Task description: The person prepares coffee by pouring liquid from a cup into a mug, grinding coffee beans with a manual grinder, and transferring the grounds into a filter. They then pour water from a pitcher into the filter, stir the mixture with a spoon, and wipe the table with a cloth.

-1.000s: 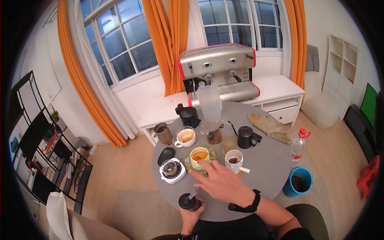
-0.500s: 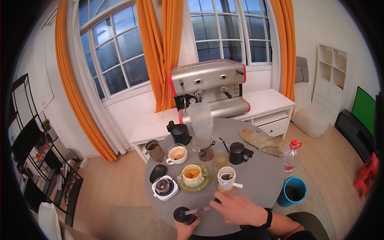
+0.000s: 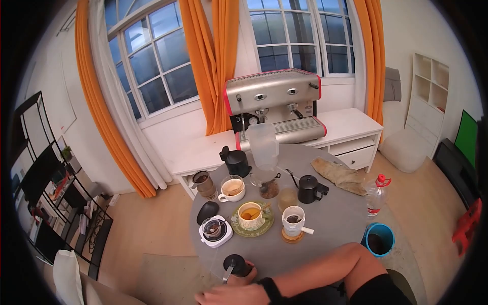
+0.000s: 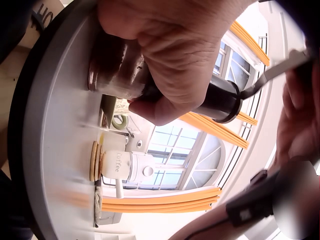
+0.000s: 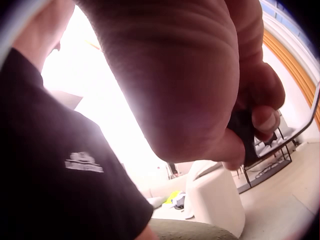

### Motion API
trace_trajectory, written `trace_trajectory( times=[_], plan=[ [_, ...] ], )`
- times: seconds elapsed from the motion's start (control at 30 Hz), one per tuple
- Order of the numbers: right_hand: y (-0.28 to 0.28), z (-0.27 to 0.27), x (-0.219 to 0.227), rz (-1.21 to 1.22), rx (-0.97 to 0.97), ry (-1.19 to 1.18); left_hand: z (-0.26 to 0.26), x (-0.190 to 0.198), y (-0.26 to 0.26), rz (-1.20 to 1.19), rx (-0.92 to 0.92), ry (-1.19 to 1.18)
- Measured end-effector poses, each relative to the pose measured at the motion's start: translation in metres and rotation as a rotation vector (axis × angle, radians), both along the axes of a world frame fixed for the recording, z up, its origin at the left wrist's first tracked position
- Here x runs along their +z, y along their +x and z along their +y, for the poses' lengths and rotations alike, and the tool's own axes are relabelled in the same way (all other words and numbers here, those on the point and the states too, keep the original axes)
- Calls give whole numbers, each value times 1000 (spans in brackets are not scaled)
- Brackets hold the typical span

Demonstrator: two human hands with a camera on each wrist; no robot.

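Note:
A hand grinder (image 3: 235,264) with a black top and metal crank stands at the table's near edge. My left hand (image 3: 243,277) grips its body; in the left wrist view the left hand (image 4: 167,55) wraps round the dark, partly clear cylinder (image 4: 117,67). My right hand (image 3: 231,295) is at the crank's outer end, in front of the grinder. In the right wrist view the right hand's fingers (image 5: 265,120) curl round the black crank knob (image 5: 243,132), from which the metal arm extends.
Beyond the grinder on the round table (image 3: 264,254) stand a scale (image 3: 216,232), a yellow cup on a green saucer (image 3: 251,216), a white dripper cup (image 3: 293,221), a black kettle (image 3: 307,189) and a clear pitcher. A blue bucket (image 3: 379,239) stands right of the table.
The right hand has swung from the grinder's right side round to its near left, and the crank now points toward the body. The left hand keeps hold of the grinder.

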State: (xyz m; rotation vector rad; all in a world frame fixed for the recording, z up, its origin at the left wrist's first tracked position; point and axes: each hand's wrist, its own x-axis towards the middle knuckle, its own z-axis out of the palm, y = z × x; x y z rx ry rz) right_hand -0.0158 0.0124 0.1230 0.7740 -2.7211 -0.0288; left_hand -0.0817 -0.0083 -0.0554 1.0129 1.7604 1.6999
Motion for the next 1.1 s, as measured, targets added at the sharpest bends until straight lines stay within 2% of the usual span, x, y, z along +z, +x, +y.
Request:
trace_trajectory(
  times=[0.03,0.07,0.1,0.13,0.17,0.2,0.23,0.27,0.37,0.5,0.57,0.63,0.7,0.77,0.83,0.9,0.93,0.97,1.0,1.03,1.07,1.1],
  plan=[
    [-30,1,-22,-48,-5,88,-1,-15,-1,37,41,61],
    [-39,15,-25,141,8,46,-2,-30,-3,75,83,123],
    [-47,31,-13,177,-1,1,-3,-42,-5,116,122,186],
    [-56,47,0,213,-9,-46,0,-18,0,120,110,145],
    [-65,62,18,93,-39,-92,4,7,6,125,97,104],
    [-72,79,22,71,-119,-104,8,31,11,130,84,63],
    [-79,96,24,48,-202,-115,9,51,16,-55,25,116],
    [-77,114,30,18,-264,-74,8,54,15,-46,9,95],
    [-51,153,39,-14,-398,-88,7,56,13,-30,-26,45],
    [23,175,39,27,-501,-102,6,60,14,-57,-27,25],
    [67,168,47,-136,-658,-101,6,59,14,-88,-33,36],
    [110,142,71,-262,-711,-104,7,57,13,-121,-40,66],
    [139,118,77,-377,-671,-111,5,59,14,-91,-10,32],
    [153,87,81,-417,-516,-120,6,59,15,-62,-12,6],
    [149,53,67,-495,-386,-132,6,56,12,-33,-42,-16],
    [136,31,73,-179,-133,-12,4,60,12,-14,-62,-68],
    [122,31,77,-242,-20,-39,3,60,10,-2,-68,-119],
    [109,32,40,207,89,-169,3,59,9,11,-72,-168],
    [93,33,29,350,110,-232,4,57,7,41,-105,-156],
    [55,21,8,-117,95,-266,3,53,7,51,-123,-139],
    [42,29,28,-251,101,-288,4,45,5,63,-126,-110],
    [28,32,35,-222,142,-289,4,36,3,70,-121,-79]
  ],
)
